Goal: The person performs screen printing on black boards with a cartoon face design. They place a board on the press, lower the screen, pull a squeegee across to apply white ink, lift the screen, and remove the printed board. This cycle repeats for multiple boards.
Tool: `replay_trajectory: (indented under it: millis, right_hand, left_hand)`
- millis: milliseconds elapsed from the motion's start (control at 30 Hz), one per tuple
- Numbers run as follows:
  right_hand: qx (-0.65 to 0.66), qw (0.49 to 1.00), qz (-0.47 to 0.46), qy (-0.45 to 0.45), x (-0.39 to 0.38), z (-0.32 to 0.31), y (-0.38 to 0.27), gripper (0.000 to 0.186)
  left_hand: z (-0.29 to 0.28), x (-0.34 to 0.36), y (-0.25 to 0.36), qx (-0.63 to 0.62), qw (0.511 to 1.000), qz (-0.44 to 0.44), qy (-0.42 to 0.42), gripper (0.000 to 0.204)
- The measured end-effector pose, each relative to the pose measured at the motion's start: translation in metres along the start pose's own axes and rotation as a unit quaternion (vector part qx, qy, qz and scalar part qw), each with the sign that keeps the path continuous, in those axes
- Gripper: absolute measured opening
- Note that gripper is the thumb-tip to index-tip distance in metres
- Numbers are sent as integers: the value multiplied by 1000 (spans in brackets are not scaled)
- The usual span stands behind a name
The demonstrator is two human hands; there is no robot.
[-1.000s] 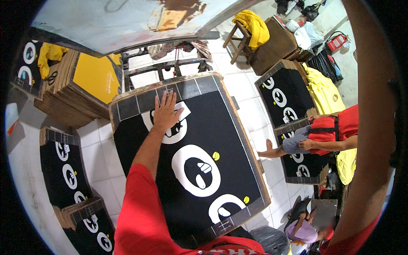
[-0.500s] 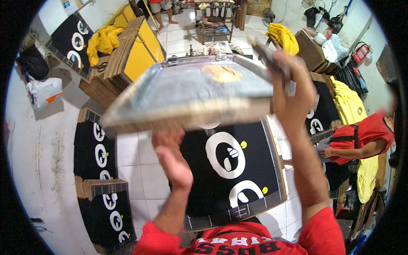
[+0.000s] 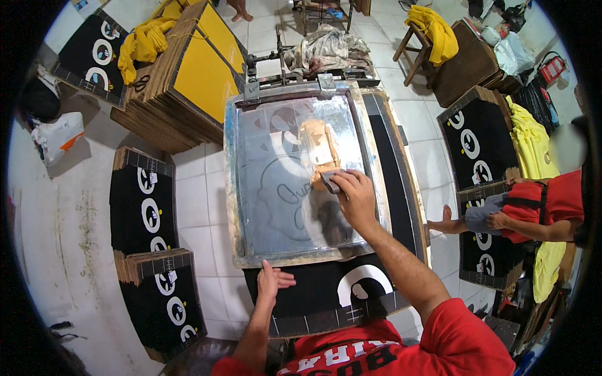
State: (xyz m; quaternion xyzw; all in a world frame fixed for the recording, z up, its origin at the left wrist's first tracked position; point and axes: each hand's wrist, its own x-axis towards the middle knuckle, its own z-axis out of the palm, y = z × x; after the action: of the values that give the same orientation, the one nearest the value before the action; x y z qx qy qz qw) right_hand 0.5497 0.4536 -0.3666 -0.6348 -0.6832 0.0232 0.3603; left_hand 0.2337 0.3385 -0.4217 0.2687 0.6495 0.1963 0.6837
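Observation:
A screen-printing frame (image 3: 301, 259) lies flat over a board covered with black fabric (image 3: 310, 289). Part of a white ring print (image 3: 346, 289) shows below the frame's near edge. My right hand (image 3: 359, 203) grips a small squeegee (image 3: 330, 182), its blade down on the mesh at the near end of a patch of orange-tan ink (image 3: 308, 133). Just below the frame's near left edge, my left hand (image 3: 269, 285) is open and empty, fingers spread. Its thumb reaches the rim; whether it touches, I cannot tell. Two metal clamps (image 3: 327, 84) sit on the far rim.
Stacked boards with black printed fabric (image 3: 150, 213) stand at the left, and more (image 3: 467, 141) at the right. A stack of yellow-faced boards (image 3: 204, 69) is at the far left. Crumpled cloth (image 3: 329, 50) lies beyond the frame. A person in red (image 3: 527, 207) is at the right.
The frame, raised and tilted before, now lies flat on the fabric. My left hand has left its underside and moved nearer. My right hand has brought the squeegee down onto the mesh.

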Motion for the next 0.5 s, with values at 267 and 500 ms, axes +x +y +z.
replay_trajectory:
  millis: [267, 500]
  right_hand:
    - [-38, 996, -40, -75, 48, 34, 30, 39]
    - [-123, 975, -79, -166, 79, 31, 36, 20]
  left_hand:
    - [29, -14, -2, 498, 735, 399, 230, 64]
    - [33, 25, -42, 493, 670, 479, 281, 62]
